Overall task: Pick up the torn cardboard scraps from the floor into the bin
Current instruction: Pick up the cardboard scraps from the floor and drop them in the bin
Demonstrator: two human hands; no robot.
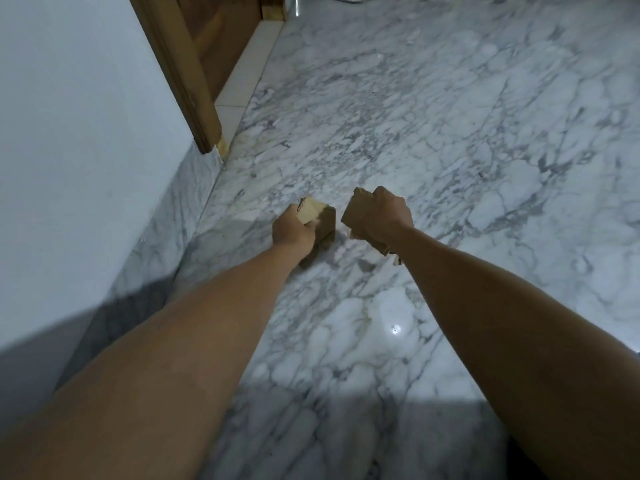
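Head view: torn cardboard scraps [320, 221] are being clutched above the marble floor [450, 133], each grip, left hand [292, 226] and right hand [386, 216], curled round some. Carrying to the unseen bin is likely called for next.

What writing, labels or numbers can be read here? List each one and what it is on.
None can be read.
The cardboard scrap that the left hand grips: plain brown faces, no print visible.
The cardboard scraps that the right hand grips: no print visible.
The marble floor, wall and wooden door frame: no signs or labels.
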